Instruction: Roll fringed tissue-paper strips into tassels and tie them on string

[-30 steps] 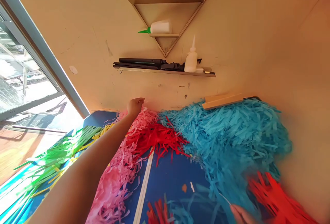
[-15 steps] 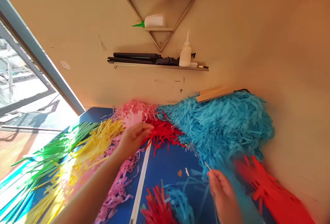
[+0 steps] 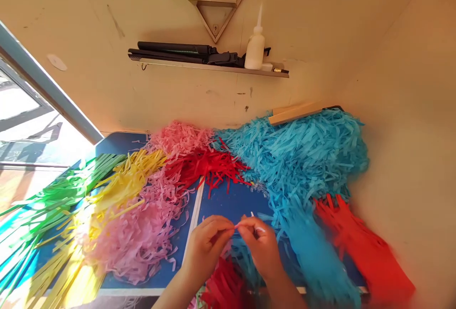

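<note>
My left hand [image 3: 210, 242] and my right hand [image 3: 261, 245] meet fingertip to fingertip over the front of the blue table [image 3: 231, 207]. Pinched between them is a small bit of pink paper strip [image 3: 237, 226]; more pink shows just below the left fingers. A thin white stick or string [image 3: 261, 229] is tucked in my right fingers, mostly hidden. Under the hands hang a bunch of red paper fringe [image 3: 225, 285] and some light blue strips [image 3: 244, 254], partly covered by my wrists.
Left lie green [image 3: 76, 183], yellow [image 3: 124, 183] and pink [image 3: 142, 233] paper strips. Red strips [image 3: 210, 164] and a blue fringe heap [image 3: 306, 157] with wooden pieces [image 3: 295, 112] lie behind; red fringe [image 3: 370, 252] is right. A wall shelf [image 3: 213, 64] carries glue bottles [image 3: 255, 50].
My left hand has come from the pink and red piles to the centre with pink paper. My right hand has moved left to meet it. The view has tilted down.
</note>
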A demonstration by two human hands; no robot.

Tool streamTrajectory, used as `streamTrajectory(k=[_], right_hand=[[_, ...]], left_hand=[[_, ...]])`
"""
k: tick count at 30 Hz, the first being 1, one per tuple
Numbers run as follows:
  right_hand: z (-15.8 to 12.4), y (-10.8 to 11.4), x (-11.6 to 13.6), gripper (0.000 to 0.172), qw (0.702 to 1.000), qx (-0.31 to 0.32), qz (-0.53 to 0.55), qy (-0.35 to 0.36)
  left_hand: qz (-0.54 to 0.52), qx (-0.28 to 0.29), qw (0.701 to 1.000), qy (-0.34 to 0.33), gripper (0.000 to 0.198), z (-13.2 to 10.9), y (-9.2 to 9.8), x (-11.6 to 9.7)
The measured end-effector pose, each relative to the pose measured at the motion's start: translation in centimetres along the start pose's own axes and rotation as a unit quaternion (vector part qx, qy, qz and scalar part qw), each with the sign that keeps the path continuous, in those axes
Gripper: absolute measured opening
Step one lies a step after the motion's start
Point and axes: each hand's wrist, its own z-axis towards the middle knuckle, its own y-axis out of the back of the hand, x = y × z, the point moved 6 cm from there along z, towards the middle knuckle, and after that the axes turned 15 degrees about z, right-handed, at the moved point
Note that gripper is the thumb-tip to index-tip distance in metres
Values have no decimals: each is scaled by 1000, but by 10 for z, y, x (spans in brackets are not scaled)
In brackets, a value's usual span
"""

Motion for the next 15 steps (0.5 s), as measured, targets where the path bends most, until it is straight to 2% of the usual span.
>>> streamTrajectory(k=[4,9,15], right_hand=[[-3,5,1,22,999,-16,-18,24],[-8,8,10,18,994,-33,-78,68],[-13,5,17,17,983,-34,-133,124]], left_hand=[[27,-39,998,-30,6,-3,-2,-4],[-21,-74,990,-120,15,-5,-7,-8],[13,-106,983,-148,22,-10,-10,-3]])
